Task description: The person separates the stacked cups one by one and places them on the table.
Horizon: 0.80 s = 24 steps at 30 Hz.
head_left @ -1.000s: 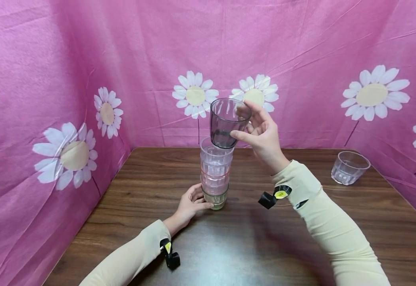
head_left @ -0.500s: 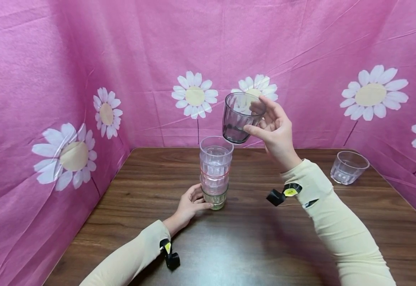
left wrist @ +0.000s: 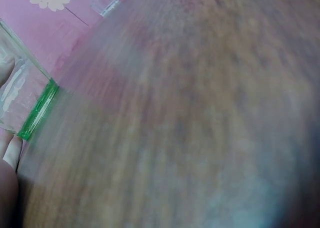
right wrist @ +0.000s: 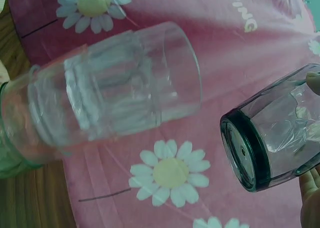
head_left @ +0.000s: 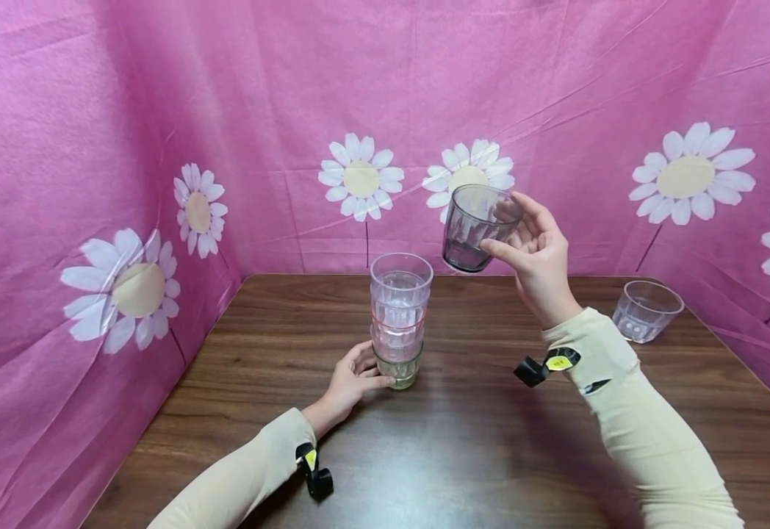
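A stack of nested clear cups [head_left: 401, 301] stands upright at the middle of the table, one with a reddish rim. Its lowest is a green-tinted cup [head_left: 400, 371]. Around that base my left hand [head_left: 348, 380] curls, thumb in front and fingers behind. In the left wrist view the green cup's base [left wrist: 39, 110] sits on the wood. My right hand [head_left: 542, 257] grips a smoky grey cup [head_left: 474, 231] between thumb and fingers, raised to the right of the stack and slightly tilted. The right wrist view shows the grey cup's thick bottom [right wrist: 245, 150] apart from the stack's top rim.
Another clear cup [head_left: 648, 312] stands at the back right of the wooden table [head_left: 279, 323]. A pink cloth [head_left: 279, 88] printed with white daisies hangs behind and along both sides. Black wrist cameras are strapped over both sleeves.
My right hand has carried the grey cup from over the stack's top to the right, rising a little, then dipping. The left hand and the stack have stayed in place.
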Each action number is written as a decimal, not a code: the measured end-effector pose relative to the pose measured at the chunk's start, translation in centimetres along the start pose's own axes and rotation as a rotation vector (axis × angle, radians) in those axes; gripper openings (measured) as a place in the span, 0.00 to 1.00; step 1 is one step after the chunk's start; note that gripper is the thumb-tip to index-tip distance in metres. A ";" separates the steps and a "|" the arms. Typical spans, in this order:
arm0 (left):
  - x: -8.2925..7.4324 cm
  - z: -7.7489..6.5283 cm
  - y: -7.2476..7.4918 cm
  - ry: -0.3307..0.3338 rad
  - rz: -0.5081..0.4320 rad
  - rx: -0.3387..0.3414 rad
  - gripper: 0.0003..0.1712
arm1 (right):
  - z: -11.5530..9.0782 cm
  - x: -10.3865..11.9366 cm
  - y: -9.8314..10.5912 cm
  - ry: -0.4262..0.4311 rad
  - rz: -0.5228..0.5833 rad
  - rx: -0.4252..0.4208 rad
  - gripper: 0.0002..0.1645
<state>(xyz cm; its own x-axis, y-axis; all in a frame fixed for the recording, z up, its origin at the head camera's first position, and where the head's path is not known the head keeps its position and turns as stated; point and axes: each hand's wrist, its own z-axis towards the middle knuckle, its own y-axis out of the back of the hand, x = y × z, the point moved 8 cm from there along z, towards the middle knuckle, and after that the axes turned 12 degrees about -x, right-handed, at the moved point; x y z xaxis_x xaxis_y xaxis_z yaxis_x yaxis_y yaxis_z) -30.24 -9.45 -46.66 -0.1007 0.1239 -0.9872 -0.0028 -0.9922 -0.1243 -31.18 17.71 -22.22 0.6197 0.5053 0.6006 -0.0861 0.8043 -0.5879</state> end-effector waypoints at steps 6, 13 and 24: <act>-0.1 -0.1 0.0 -0.004 -0.006 0.003 0.41 | -0.1 -0.8 2.5 -0.021 -0.011 -0.053 0.43; -0.2 -0.1 0.0 -0.011 -0.012 0.003 0.41 | -0.5 -1.7 5.3 -0.031 -0.097 -0.110 0.44; -0.1 -0.1 -0.1 -0.013 -0.014 0.009 0.41 | -1.4 -3.2 9.2 -0.067 -0.231 -0.202 0.44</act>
<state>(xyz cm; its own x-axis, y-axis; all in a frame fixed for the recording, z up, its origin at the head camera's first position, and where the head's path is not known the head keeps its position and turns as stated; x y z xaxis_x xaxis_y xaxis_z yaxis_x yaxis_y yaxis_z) -30.15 -9.39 -46.57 -0.1134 0.1373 -0.9840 -0.0127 -0.9905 -0.1367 -32.90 23.09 -30.29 0.5512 0.3411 0.7614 0.2120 0.8254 -0.5233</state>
